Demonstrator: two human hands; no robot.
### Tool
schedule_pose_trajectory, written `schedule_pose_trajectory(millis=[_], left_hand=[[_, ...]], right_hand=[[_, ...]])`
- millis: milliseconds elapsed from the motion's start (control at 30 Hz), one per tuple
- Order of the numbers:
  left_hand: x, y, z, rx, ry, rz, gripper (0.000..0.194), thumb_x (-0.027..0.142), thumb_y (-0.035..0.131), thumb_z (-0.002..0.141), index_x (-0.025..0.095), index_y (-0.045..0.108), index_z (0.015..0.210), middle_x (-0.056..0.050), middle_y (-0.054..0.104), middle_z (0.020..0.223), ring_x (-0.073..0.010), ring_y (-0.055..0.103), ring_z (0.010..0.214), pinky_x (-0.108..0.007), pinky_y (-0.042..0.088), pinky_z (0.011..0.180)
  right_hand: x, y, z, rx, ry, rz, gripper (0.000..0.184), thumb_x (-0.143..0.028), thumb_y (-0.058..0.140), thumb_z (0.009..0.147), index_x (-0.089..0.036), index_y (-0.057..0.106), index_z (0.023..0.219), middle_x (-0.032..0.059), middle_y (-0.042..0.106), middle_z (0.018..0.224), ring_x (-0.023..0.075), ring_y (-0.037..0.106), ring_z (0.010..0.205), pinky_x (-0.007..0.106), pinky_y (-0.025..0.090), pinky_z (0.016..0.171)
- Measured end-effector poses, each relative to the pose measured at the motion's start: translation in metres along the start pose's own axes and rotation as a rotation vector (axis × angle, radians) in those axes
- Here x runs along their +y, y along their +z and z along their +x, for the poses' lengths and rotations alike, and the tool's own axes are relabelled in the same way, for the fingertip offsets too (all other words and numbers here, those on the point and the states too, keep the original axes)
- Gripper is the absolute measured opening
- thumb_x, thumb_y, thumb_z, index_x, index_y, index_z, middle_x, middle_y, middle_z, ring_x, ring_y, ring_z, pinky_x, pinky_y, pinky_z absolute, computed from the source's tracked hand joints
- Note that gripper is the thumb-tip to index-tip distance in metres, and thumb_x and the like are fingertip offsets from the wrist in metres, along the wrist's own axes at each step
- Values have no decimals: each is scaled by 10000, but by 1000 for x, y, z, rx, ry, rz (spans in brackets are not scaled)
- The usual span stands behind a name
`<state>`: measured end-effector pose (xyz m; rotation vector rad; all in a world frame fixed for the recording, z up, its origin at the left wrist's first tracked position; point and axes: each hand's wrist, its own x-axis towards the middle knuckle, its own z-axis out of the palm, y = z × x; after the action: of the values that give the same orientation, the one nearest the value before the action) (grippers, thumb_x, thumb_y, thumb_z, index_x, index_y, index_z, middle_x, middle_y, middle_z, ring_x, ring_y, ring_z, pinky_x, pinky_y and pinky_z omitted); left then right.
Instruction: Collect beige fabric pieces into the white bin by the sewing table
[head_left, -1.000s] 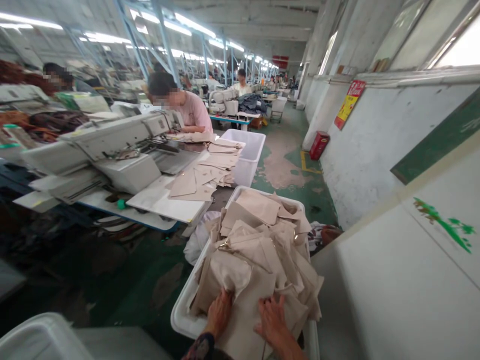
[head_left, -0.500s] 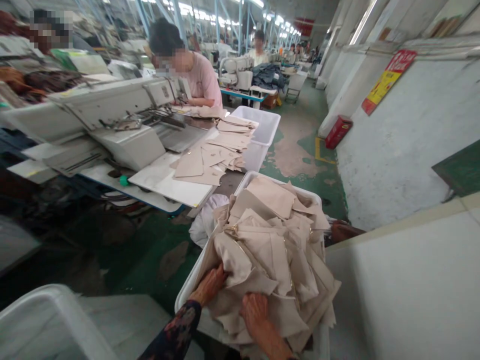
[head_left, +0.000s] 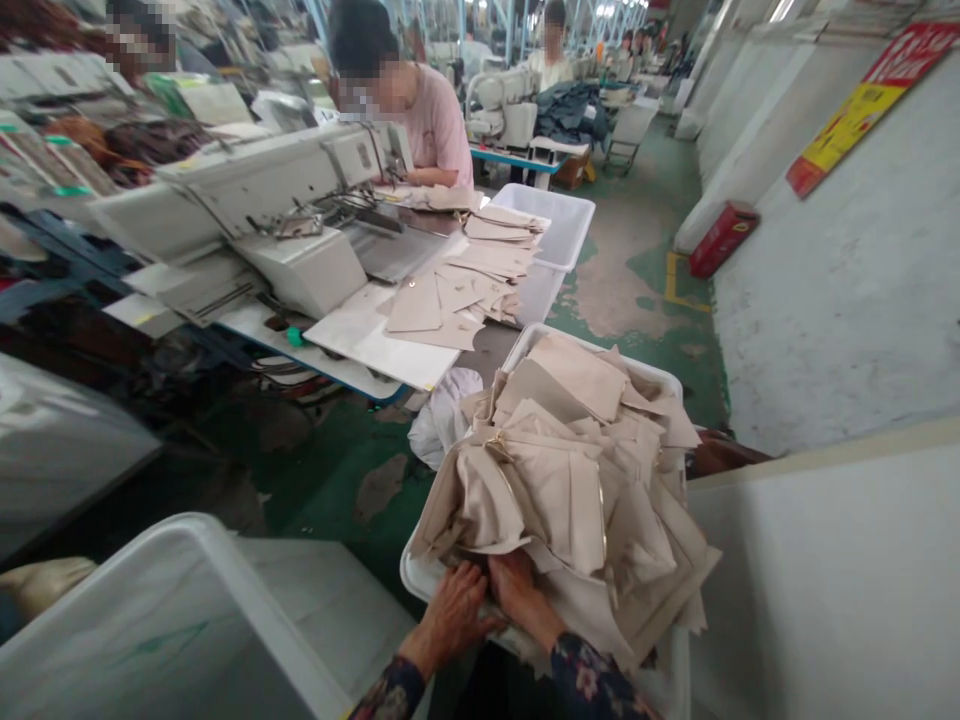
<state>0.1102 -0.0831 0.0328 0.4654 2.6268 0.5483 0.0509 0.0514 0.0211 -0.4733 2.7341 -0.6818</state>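
Two bare hands meet at the near edge of a white plastic bin (head_left: 660, 375) heaped with beige cut fabric pieces (head_left: 577, 480). Head view: the left hand (head_left: 450, 615), with a dark floral sleeve (head_left: 390, 695) behind it, lies at the bin's near rim under the overhanging cloth, its fingers bent and pressed against the lowest pieces. The right hand (head_left: 521, 595) touches the left one and reaches into the underside of the pile; its fingertips are hidden by the fabric, so how tightly it grips cannot be told. The pile rises above the bin's rim and spills over its right and near sides; some pieces carry gold-coloured zip strips.

Left of the bin, across a strip of green floor (head_left: 330, 470), stands a white automatic sewing machine (head_left: 277, 200) on a work table (head_left: 375, 345), with flat beige pieces (head_left: 465, 290) stacked on the table's near corner. A second white bin (head_left: 562, 225) stands just beyond that table. A person in a pink shirt (head_left: 439, 125) sits at the machine's far end, well apart from the hands. Another white container (head_left: 172, 620) fills the lower left foreground. A white wall (head_left: 840, 300) with a red and yellow sign (head_left: 862, 105) runs along the right.
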Motion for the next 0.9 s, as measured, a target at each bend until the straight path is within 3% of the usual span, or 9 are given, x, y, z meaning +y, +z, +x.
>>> schedule_pose_trajectory(millis=[133,267,367,467,567,700,767,900], left_hand=[[1,-22,-10,20,154,27,402,408,642,749,174,562,1065,-89,571,1129,-284,482,1089,-438,401,941],[15,-24,-9,-29,140,226,306,71,449,766,132,560,1044,-123,578,1036,-266,510,1007,-421,393,886],[25,-17,-4,-39,84,250,306,1,429,714,85,570,972,-161,586,964,-290,539,926,-442,396,831],[30,-12,-4,-8,50,242,275,-13,461,705,67,570,944,-166,600,940,-274,557,892,-418,389,826],[34,-7,-8,49,4,245,235,-25,448,736,41,556,934,-144,615,930,-218,563,895,-376,373,856],[48,0,-14,146,-97,249,131,-14,387,777,-21,513,812,-62,618,869,-121,560,913,-324,356,904],[58,5,-19,194,-150,245,118,12,409,777,26,488,691,-18,617,824,-87,569,884,-298,364,917],[78,20,-34,269,-216,219,278,-16,488,731,113,345,530,21,610,768,-59,567,859,-270,379,908]], right_hand=[[7,-46,-86,-49,0,34,99,-199,532,813,-193,618,862,32,656,823,178,615,786,267,483,720],[44,-70,-194,92,91,-124,320,-315,509,868,-139,539,1134,128,597,1079,252,541,1046,384,457,909],[79,-66,-239,22,219,-353,518,-298,603,795,-62,481,1240,202,544,1177,334,493,1112,474,405,978],[106,-53,-241,-140,265,-456,517,-154,542,775,-28,466,1270,224,538,1188,345,479,1140,503,313,1052],[124,-43,-225,-227,226,-457,462,-54,410,770,-37,521,1218,229,551,1178,295,547,1062,436,415,946],[140,-40,-222,-259,132,-480,554,-44,427,731,-44,461,1285,236,508,1250,286,556,1058,406,455,863],[145,-43,-228,-258,84,-505,571,-45,418,730,-42,439,1301,232,520,1231,284,570,1024,406,455,852],[155,-51,-244,-262,2,-555,529,-50,391,752,-54,464,1276,221,548,1182,284,586,964,405,454,828]])
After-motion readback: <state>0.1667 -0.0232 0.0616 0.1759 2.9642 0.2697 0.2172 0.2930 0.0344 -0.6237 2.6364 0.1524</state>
